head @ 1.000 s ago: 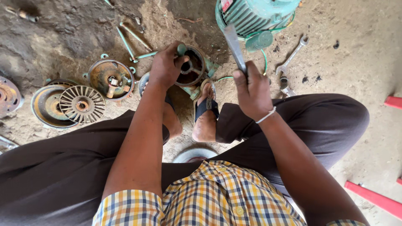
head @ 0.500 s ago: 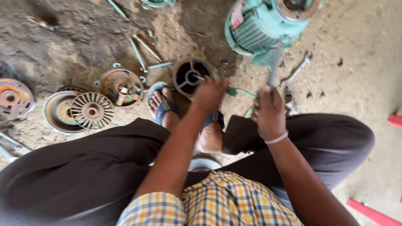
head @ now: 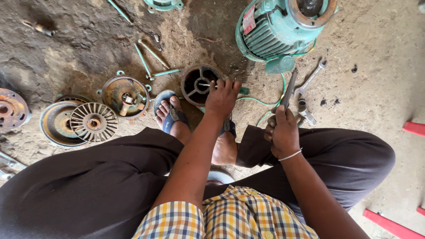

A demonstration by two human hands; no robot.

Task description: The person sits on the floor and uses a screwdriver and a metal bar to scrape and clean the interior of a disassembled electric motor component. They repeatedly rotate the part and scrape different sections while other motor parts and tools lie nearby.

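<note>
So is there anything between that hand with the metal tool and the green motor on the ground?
Nothing visible. The right hand holds a flat metal tool whose tip points toward the green motor; only bare dirt and a thin green wire lie between them. A wrench lies off to the side.

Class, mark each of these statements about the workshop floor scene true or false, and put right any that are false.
1. The left hand rests on the round end cover. True.
2. The right hand is empty. False: it holds a flat metal tool.
3. The green motor lies on a workbench. False: it lies on the dirt ground.
4. A spanner lies on the ground right of the tool. True.
5. The finned fan disc sits to the left of the person's feet. True.
</note>
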